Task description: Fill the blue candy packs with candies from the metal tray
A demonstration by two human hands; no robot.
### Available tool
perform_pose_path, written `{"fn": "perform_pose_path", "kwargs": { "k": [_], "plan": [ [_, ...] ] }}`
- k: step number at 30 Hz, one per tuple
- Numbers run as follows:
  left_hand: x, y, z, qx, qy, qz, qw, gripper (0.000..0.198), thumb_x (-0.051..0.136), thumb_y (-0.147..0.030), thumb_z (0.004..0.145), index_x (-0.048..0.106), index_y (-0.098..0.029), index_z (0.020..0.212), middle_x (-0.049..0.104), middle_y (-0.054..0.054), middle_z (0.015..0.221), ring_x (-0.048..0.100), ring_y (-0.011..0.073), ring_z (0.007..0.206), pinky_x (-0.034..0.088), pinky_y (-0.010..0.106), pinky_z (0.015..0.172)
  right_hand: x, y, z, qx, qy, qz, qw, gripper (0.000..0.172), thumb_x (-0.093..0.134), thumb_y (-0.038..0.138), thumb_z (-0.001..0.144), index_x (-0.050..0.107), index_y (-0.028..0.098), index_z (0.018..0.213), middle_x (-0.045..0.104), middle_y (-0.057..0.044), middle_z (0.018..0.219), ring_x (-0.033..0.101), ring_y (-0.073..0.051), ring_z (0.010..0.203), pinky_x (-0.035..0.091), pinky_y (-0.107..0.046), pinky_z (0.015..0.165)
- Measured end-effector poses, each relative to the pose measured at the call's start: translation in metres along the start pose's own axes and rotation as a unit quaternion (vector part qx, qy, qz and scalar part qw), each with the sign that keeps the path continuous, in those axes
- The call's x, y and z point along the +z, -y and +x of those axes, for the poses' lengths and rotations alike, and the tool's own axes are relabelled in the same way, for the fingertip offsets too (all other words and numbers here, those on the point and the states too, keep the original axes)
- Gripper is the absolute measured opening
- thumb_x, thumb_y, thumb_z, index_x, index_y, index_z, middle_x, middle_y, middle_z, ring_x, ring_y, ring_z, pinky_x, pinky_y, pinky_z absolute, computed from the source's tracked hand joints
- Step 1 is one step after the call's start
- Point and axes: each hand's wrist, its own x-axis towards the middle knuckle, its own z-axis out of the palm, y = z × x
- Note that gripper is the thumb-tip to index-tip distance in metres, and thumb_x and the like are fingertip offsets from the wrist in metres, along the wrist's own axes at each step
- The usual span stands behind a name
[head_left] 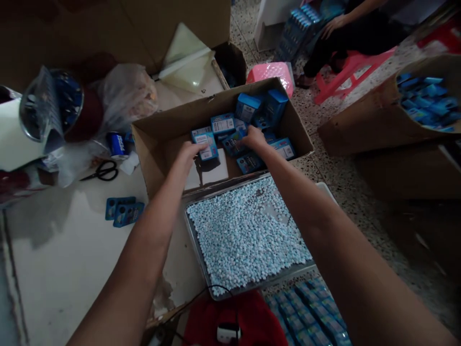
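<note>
Both my arms reach over an open cardboard carton [163, 129] that holds several small blue printed boxes [222, 124]. My left hand [191, 151] pinches one small blue box [207, 146] at its left side, above the carton's floor. Inside the right half of the carton, my right hand [255, 138] grips another, darker-faced blue box [233, 143], its fingertips partly hidden. Right in front of the carton lies a metal tray [202, 269] spread with small pale-blue and white pellets [248, 230].
Two flat blue packs [126, 211], black scissors [104, 170] and a blue can [117, 145] lie left on the white table [54, 259]. A round tin [77, 105] stands behind. At right is a large carton [363, 105] of blue packs; beyond, a person's hand [333, 25] rests near a pink stool [355, 72].
</note>
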Motion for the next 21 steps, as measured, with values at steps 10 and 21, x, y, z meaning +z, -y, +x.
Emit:
{"fn": "perform_pose_path", "kwargs": {
  "k": [10, 21],
  "plan": [
    [-0.073, -0.061, -0.112, 0.227, -0.146, 0.099, 0.958, 0.06, 0.091, -0.059, 0.077, 0.062, -0.02, 0.111, 0.074, 0.002, 0.107, 0.07, 0.0198, 0.101, 0.057, 0.037, 0.098, -0.045, 0.055, -0.177, -0.363, -0.077, 0.098, 0.923, 0.047, 0.072, 0.019, 0.084, 0.067, 0.026, 0.13, 0.075, -0.007, 0.128, 0.072, -0.028, 0.118, 0.058, -0.045, 0.103],
    [-0.034, -0.054, -0.192, 0.237, -0.108, 0.06, 0.964, 0.048, 0.088, -0.046, 0.082, 0.066, -0.025, 0.12, 0.073, 0.005, 0.115, 0.072, 0.0221, 0.109, 0.06, 0.036, 0.1, -0.051, 0.032, -0.264, -0.275, -0.021, 0.227, 0.934, 0.037, 0.08, 0.024, 0.075, 0.075, 0.023, 0.111, 0.079, -0.006, 0.11, 0.075, -0.027, 0.102, 0.062, -0.043, 0.091]
  ]
}}
